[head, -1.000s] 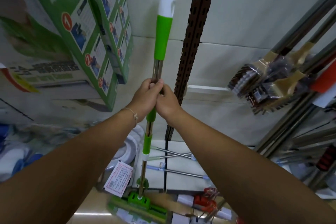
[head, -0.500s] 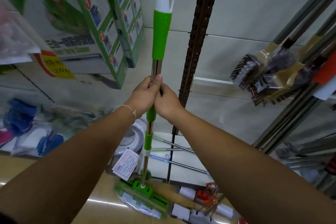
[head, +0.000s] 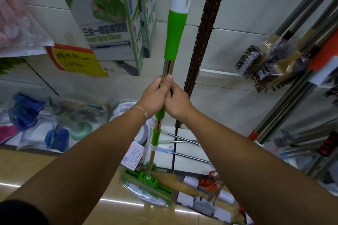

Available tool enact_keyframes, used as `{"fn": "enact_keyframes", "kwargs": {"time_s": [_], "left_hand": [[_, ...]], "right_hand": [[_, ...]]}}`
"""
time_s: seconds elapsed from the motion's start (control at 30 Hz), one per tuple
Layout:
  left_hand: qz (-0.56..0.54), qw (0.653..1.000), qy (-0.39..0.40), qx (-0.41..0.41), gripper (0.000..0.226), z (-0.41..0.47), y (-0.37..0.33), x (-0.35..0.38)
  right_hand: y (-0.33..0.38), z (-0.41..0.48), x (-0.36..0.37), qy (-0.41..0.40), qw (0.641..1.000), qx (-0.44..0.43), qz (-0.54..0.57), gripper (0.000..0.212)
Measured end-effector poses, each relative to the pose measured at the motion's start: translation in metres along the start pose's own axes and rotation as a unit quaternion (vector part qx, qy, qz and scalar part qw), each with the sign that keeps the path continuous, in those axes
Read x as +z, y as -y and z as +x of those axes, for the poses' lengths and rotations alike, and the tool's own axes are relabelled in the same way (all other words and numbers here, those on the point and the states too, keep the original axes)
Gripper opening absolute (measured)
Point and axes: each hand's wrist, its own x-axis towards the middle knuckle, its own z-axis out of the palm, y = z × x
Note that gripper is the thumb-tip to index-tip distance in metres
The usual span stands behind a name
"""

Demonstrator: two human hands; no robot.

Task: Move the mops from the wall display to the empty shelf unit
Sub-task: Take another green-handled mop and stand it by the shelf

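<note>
— Shop wall's crowded; where's the mop point(head: 174, 36)?
— Upright, both my hands clamped on it: left hand point(head: 154, 95), right hand point(head: 178, 102). Swinging it could snag the slotted rail point(head: 204, 45).

A: Upper left, a green and white boxed cleaner point(head: 117, 23) hangs against the tiled wall point(head: 237, 23). Below it a yellow price sign point(head: 80, 62) with handwritten figures.

B: Left edge?

A: A clear bag of pink items point(head: 16, 29), blurred. Lower down, packets with blue cloth pieces point(head: 56, 138) lean along the wall base.

B: Centre?

A: A brown slotted upright rail point(head: 204, 42) runs down the wall. A printed tag point(head: 132, 155) sits near the floor point(head: 54, 168), which is glossy and tan.

B: Right side?

A: Dark brushes wrapped in plastic point(head: 270, 67) on metal poles, tilted, bristles toward the rail.
</note>
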Motion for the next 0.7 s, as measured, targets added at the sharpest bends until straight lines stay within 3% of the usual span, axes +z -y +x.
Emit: {"fn": "enact_keyframes", "kwargs": {"time_s": [0.13,0.33,0.47,0.6,0.7], "left_hand": [[-0.003,0.999,0.032,0.007,0.041,-0.012,0.0,-0.017],[0.015,0.996,0.082,0.022,0.027,-0.039,0.0,-0.044],[0.025,0.991,0.128,0.033,0.034,-0.059,-0.009,-0.057],[0.014,0.989,0.135,0.05,0.025,-0.08,-0.027,-0.057],[0.037,0.987,0.139,0.073,0.031,-0.089,-0.051,-0.058]], "right_hand": [[0.009,-0.012,0.013,-0.013,1.0,0.003,-0.029,0.045],[0.024,-0.045,0.031,-0.035,0.998,0.014,-0.042,0.046],[0.035,-0.072,0.035,-0.046,0.998,0.006,-0.046,0.045],[0.052,-0.101,0.031,-0.086,0.996,-0.008,-0.032,0.04],[0.069,-0.113,0.02,-0.103,0.994,-0.024,-0.027,0.04]]}}
